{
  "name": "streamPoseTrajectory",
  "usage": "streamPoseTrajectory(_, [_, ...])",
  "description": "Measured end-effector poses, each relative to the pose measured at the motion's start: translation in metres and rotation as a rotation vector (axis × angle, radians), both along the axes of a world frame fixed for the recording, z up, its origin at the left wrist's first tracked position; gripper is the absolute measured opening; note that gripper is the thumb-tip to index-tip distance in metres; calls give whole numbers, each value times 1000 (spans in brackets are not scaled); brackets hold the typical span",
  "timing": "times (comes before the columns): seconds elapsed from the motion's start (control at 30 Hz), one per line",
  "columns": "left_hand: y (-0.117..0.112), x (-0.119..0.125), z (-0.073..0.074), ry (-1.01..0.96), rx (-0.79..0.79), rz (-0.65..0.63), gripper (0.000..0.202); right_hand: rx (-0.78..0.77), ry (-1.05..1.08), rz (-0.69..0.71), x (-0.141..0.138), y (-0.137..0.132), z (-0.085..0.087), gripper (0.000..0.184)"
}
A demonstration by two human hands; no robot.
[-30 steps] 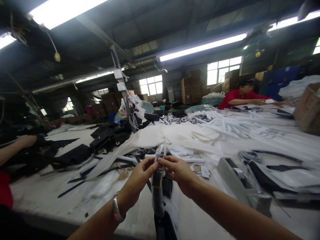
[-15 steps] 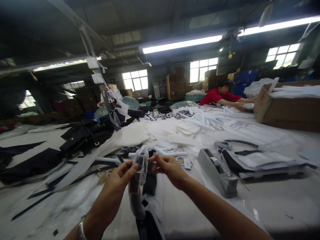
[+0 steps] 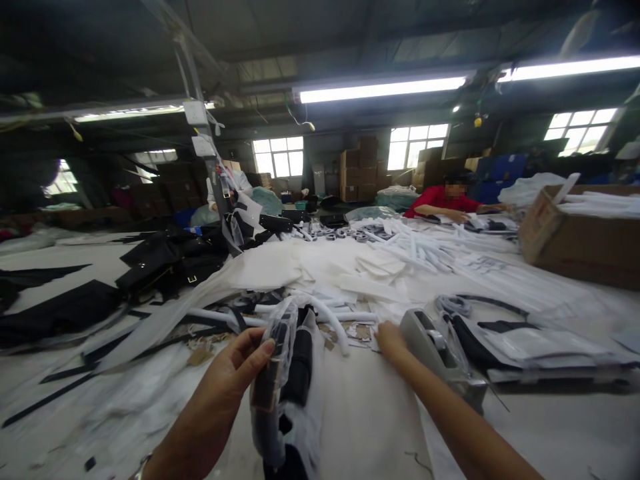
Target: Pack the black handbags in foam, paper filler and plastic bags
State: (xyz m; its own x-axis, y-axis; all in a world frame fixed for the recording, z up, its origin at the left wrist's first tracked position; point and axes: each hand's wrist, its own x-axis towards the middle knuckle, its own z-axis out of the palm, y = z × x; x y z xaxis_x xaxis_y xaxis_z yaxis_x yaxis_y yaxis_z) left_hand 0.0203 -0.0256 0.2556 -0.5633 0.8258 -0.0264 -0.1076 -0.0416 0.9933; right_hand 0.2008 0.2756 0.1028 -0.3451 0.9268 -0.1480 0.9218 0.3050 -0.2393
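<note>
Hands apart — the left hand (image 3: 225,380) clamps a clear bag (image 3: 277,323) of black straps (image 3: 300,363), long axis near upright, open top tipped away. The right hand (image 3: 389,335) lies just beside a dispenser (image 3: 440,347); its grip I cannot tell. White table (image 3: 370,413), dim factory hall — at far right a box (image 3: 570,243) holds white strips (image 3: 600,200).

bagged strap (image 3: 280,373) left of tape dispenser (image 3: 440,350), cardboard box (image 3: 575,240) far right

table (image 3: 550,433) | white sheets (image 3: 270,267); black straps (image 3: 50,401); tape dispenser (image 3: 440,347), seemingly; cardboard box (image 3: 575,247)
</note>
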Motion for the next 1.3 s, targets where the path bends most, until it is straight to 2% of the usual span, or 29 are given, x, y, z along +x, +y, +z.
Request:
streamPoseTrajectory(0.1, [2, -1, -3, -3, -4, 25, 40, 9, -70, 25, -2, 2, 0, 35])
streamPoseTrajectory(0.23, [1, 1, 1, -6, -15, 33, 41, 17, -124, 43, 3, 4, 7, 35])
streamPoseTrajectory(0.43, [-6, 4, 10, 14, 24, -74, 40, -14, -120, 46, 23, -2, 25, 32])
streamPoseTrajectory(0.57, [-8, 2, 11, 32, 43, -80, 38, 39, -25, 26, 46, -19, 49, 24])
streamPoseTrajectory(0.63, [-9, 2, 12, 35, 34, -77, 38, 89, 63, 38, 58, -35, 67, 21])
streamPoseTrajectory(0.73, [-9, 3, 13, 37, 40, -97, 38, 143, 257, 116, 66, -68, 98, 28])
streamPoseTrajectory(0.77, [-9, 4, 13, 39, 48, -107, 38, 124, 362, 163, 64, -80, 108, 30])
streamPoseTrajectory(0.87, [-9, 7, 12, 69, 60, -111, 36, -118, 771, 345, 47, -119, 134, 34])
streamPoseTrajectory(0.97, [-10, 10, 13, 114, 54, -82, 36, -210, 887, 491, 20, -149, 148, 27])
streamPoseTrajectory(1.1, [-11, 12, 16, 131, 61, -97, 38, -237, 925, 555, -12, -164, 149, 22])
streamPoseTrajectory(1.3, [-12, 15, 22, 156, 59, -116, 38, -601, 1176, 632, -41, -174, 149, 31])
